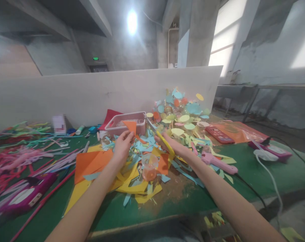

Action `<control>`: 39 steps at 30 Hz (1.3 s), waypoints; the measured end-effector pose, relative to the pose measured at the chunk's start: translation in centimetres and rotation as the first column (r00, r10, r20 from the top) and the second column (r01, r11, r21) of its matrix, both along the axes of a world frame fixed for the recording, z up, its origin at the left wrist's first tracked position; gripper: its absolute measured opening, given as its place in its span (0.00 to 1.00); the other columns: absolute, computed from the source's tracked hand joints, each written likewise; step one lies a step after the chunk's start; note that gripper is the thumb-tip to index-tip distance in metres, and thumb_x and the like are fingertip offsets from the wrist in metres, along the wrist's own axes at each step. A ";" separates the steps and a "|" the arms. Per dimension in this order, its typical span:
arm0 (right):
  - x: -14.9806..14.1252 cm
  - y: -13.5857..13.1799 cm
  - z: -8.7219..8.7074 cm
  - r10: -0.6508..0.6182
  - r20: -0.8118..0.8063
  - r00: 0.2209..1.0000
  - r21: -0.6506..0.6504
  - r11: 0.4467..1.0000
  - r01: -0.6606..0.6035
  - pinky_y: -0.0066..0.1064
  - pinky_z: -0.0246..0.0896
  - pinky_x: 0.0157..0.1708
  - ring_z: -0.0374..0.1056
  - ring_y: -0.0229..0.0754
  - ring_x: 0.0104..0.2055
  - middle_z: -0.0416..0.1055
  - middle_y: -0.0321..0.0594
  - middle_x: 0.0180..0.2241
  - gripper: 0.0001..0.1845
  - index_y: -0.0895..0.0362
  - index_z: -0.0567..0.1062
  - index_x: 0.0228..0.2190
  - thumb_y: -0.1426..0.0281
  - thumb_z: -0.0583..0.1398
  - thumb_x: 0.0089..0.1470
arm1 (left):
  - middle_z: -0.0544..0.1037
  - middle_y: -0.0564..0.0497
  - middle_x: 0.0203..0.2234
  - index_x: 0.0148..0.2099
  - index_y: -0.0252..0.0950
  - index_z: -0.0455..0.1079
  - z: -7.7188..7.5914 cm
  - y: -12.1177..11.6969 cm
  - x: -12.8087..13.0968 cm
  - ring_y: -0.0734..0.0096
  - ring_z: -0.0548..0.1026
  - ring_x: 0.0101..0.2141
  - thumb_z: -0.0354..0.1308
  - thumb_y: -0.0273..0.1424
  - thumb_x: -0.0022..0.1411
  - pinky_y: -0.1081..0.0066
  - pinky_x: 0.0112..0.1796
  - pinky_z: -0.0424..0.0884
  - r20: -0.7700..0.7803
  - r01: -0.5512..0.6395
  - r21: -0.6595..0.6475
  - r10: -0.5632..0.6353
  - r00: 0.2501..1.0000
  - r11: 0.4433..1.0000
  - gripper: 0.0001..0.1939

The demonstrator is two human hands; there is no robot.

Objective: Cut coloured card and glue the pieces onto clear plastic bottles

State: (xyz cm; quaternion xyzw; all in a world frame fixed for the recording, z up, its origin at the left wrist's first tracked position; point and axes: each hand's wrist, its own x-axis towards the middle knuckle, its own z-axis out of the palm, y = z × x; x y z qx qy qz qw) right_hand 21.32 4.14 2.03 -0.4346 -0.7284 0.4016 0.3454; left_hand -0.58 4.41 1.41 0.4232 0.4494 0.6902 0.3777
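My left hand (123,144) pinches a small piece of orange paper (130,126) above the heap of scraps. Yellow-handled scissors (165,141) are in my right hand (176,145), their blades pointing up and left, apart from the orange paper. Between my forearms stands a small clear plastic cup (149,167) with an orange bottom, on yellow and blue paper cuttings (132,176). Larger orange sheets (93,163) lie under and beside my left forearm. Behind my hands is a pink plastic basket (125,127).
Paper discs and clear cups (179,111) are piled at the back right. A pink glue gun (219,163), a red phone-like case (219,134) and purple power strips (270,153) lie on the green table (192,208). Pipe cleaners (21,159) cover the left. A white partition (66,94) stands behind.
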 end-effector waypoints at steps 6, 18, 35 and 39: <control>-0.4 -1.7 1.0 0.059 0.188 0.980 -0.039 0.998 -0.052 0.32 0.57 0.29 0.61 0.40 0.31 0.66 0.36 0.30 0.21 0.54 0.62 0.36 0.52 0.62 0.54 | 0.73 0.54 0.30 0.33 0.36 0.69 0.0 -0.4 0.8 0.73 0.71 0.32 0.74 0.44 0.36 0.72 0.36 0.68 0.030 0.011 0.017 -0.012 0.999 1.000 0.26; -0.5 -1.4 0.5 0.097 0.174 0.980 0.001 0.995 -0.099 0.31 0.57 0.27 0.63 0.40 0.31 0.67 0.35 0.29 0.23 0.54 0.64 0.33 0.49 0.62 0.50 | 0.75 0.53 0.29 0.31 0.36 0.70 -0.1 -0.5 1.2 0.73 0.71 0.32 0.74 0.46 0.36 0.72 0.37 0.67 0.059 0.008 0.042 -0.011 0.998 0.999 0.25; -0.5 -0.2 -0.6 0.134 0.210 0.968 0.013 0.990 -0.140 0.31 0.56 0.29 0.64 0.40 0.31 0.68 0.35 0.31 0.21 0.54 0.64 0.34 0.50 0.62 0.52 | 0.74 0.53 0.29 0.31 0.36 0.70 -0.5 -0.8 1.3 0.72 0.71 0.32 0.72 0.45 0.40 0.72 0.36 0.66 -0.002 0.032 0.050 -0.032 0.999 0.998 0.22; -0.5 -0.5 -0.4 0.131 0.222 0.966 -0.004 0.991 -0.133 0.30 0.54 0.27 0.61 0.38 0.29 0.65 0.32 0.28 0.23 0.54 0.65 0.34 0.48 0.61 0.52 | 0.74 0.54 0.26 0.31 0.36 0.71 -0.5 -0.7 1.2 0.74 0.70 0.29 0.72 0.45 0.40 0.72 0.34 0.65 -0.016 0.032 0.041 -0.032 0.999 0.999 0.22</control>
